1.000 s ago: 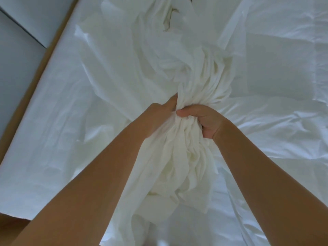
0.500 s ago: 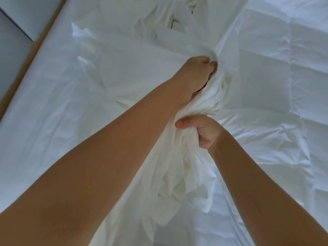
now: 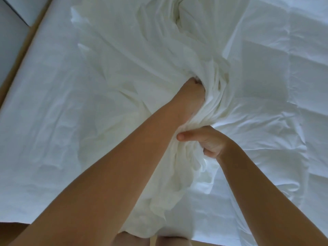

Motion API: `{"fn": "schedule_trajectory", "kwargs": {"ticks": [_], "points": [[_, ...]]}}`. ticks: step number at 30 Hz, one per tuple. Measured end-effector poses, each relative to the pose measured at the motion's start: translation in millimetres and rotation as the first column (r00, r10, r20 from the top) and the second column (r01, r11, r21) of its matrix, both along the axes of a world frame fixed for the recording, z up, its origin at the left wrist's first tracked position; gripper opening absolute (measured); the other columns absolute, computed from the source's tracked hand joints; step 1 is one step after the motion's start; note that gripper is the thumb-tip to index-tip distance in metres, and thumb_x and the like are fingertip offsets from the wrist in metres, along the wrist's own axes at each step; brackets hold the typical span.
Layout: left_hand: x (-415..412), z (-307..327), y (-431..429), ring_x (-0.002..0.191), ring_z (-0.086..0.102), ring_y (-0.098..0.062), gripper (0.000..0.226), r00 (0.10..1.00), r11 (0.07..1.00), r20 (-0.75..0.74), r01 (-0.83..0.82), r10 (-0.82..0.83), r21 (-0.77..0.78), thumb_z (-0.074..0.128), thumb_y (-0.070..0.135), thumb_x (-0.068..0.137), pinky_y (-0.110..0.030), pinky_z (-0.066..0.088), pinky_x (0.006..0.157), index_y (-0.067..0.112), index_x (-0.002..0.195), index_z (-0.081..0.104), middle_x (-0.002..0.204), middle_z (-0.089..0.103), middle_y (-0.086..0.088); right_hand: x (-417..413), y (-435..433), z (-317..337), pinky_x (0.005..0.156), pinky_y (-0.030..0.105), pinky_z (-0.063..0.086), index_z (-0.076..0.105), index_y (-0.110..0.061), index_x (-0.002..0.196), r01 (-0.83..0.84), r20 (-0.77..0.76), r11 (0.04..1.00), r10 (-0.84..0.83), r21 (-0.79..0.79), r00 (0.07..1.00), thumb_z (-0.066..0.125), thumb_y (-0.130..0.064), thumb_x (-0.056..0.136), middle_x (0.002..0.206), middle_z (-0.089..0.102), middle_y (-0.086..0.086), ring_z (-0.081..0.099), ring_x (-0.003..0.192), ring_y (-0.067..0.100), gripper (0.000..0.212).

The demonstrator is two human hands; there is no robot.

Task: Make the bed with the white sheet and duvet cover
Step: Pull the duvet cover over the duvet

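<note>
A bunched white duvet cover (image 3: 186,55) lies in a rope-like heap down the middle of the bed. My left hand (image 3: 191,93) reaches forward into its folds, the fingers buried in the cloth and out of sight. My right hand (image 3: 204,142) grips the gathered cloth nearer to me, thumb over the bunch. A flat white sheet (image 3: 62,103) covers the mattress on the left. A white quilted duvet (image 3: 275,86) spreads over the right side.
A wooden bed frame edge (image 3: 23,48) runs along the left, with grey floor (image 3: 8,38) beyond it. My knees (image 3: 150,238) show at the bottom edge, against the foot of the bed.
My left hand has let go of the bunch beside my right hand, reached further up the cover and pushed into its folds. My right hand keeps its grip.
</note>
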State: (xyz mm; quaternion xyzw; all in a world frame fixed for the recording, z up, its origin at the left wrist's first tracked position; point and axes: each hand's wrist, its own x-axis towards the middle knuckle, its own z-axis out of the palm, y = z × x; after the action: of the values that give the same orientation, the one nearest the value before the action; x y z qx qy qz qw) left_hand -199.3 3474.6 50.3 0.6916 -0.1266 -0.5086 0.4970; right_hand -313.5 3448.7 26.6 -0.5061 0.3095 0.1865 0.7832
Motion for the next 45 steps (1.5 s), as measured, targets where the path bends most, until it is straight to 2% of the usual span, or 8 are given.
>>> {"fn": "schedule_trajectory", "kwargs": {"ticks": [3, 8, 11, 19, 27, 33, 41, 45], "points": [[7.5, 1.5, 6.7, 0.091, 0.061, -0.022, 0.026, 0.985, 0.997, -0.154, -0.074, 0.071, -0.013, 0.044, 0.022, 0.097, -0.03, 0.049, 0.084, 0.009, 0.111, 0.062, 0.098, 0.065, -0.007, -2.0, 2.5, -6.6, 0.097, 0.047, 0.045, 0.076, -0.018, 0.079, 0.122, -0.017, 0.992, -0.121, 0.013, 0.992, 0.078, -0.014, 0.047, 0.087, 0.072, 0.005, 0.065, 0.097, 0.028, 0.033], [1.8, -22.6, 59.7, 0.062, 0.058, -0.014, 0.036, 0.982, 0.96, -0.06, -0.16, 0.178, 0.228, 0.053, 0.049, 0.088, -0.02, 0.047, 0.05, 0.014, 0.085, 0.06, 0.079, 0.062, -0.001, -16.3, -12.8, -13.6, 0.071, 0.035, 0.054, 0.074, -0.007, 0.082, 0.238, 0.02, 0.962, -0.243, 0.131, 0.97, 0.067, -0.012, 0.044, 0.08, 0.071, 0.011, 0.069, 0.078, 0.027, 0.038], [-13.0, -33.9, 73.2, 0.056, 0.059, -0.013, 0.064, 0.983, 0.924, -0.168, 0.126, -0.068, 0.362, 0.053, 0.073, 0.075, -0.022, 0.043, 0.052, 0.01, 0.082, 0.065, 0.072, 0.066, 0.0, -19.8, -16.5, -16.3, 0.071, 0.036, 0.054, 0.074, -0.01, 0.079, 0.221, 0.04, 0.965, -0.229, 0.143, 0.973, 0.066, -0.013, 0.046, 0.077, 0.07, 0.01, 0.068, 0.076, 0.027, 0.034], [4.9, -0.9, 25.0, 0.035, 0.03, -0.006, 0.029, 0.985, 0.991, -0.171, -0.044, 0.022, -0.125, 0.04, 0.001, 0.092, -0.016, 0.025, 0.035, 0.014, 0.068, 0.048, 0.047, 0.038, 0.006, -11.2, -14.1, -8.3, 0.102, 0.049, 0.043, 0.076, -0.019, 0.088, 0.135, -0.005, 0.991, -0.135, 0.005, 0.991, 0.08, -0.024, 0.046, 0.1, 0.072, 0.007, 0.066, 0.102, 0.028, 0.042], [10.4, 13.1, 4.4, 0.057, 0.054, -0.013, 0.014, 0.992, 0.988, -0.045, -0.118, 0.114, -0.099, 0.047, 0.016, 0.095, -0.024, 0.048, 0.058, 0.011, 0.084, 0.054, 0.067, 0.056, -0.001, -3.6, -12.5, -10.2, 0.073, 0.033, 0.055, 0.076, -0.016, 0.079, 0.226, 0.092, 0.959, -0.244, 0.171, 0.965, 0.071, -0.016, 0.058, 0.081, 0.072, 0.005, 0.07, 0.081, 0.021, 0.022], [5.9, -33.7, 61.5, 0.113, 0.056, -0.023, 0.077, 0.971, 0.934, -0.23, 0.141, -0.066, 0.327, 0.046, 0.079, 0.074, -0.037, 0.039, 0.104, 0.022, 0.125, 0.06, 0.123, 0.06, -0.001, -8.2, -17.6, -17.2, 0.072, 0.033, 0.055, 0.076, -0.013, 0.091, 0.17, 0.146, 0.955, -0.209, 0.243, 0.967, 0.064, -0.013, 0.061, 0.088, 0.073, 0.007, 0.07, 0.086, 0.023, 0.032], [20.4, -12.3, 39.1, 0.072, 0.057, -0.022, 0.012, 0.969, 0.977, -0.209, 0.16, -0.128, 0.142, 0.057, 0.012, 0.09, -0.034, 0.053, 0.075, 0.003, 0.092, 0.065, 0.081, 0.063, -0.01, -9.1, -23.3, -17.4, 0.081, 0.04, 0.053, 0.076, -0.013, 0.092, 0.14, 0.067, 0.973, -0.155, 0.185, 0.986, 0.072, -0.017, 0.051, 0.095, 0.071, 0.01, 0.068, 0.093, 0.027, 0.041], [19.8, 14.3, 14.4, 0.05, 0.026, -0.01, 0.041, 0.983, 0.989, -0.154, -0.085, 0.104, 0.125, 0.038, -0.003, 0.095, -0.012, 0.031, 0.043, 0.012, 0.057, 0.034, 0.053, 0.033, -0.001, 3.2, -15.1, -11.6, 0.071, 0.031, 0.055, 0.077, -0.015, 0.08, 0.053, 0.103, 0.977, -0.075, 0.204, 0.992, 0.087, -0.023, 0.041, 0.082, 0.073, 0.004, 0.071, 0.08, 0.019, 0.041]]}}
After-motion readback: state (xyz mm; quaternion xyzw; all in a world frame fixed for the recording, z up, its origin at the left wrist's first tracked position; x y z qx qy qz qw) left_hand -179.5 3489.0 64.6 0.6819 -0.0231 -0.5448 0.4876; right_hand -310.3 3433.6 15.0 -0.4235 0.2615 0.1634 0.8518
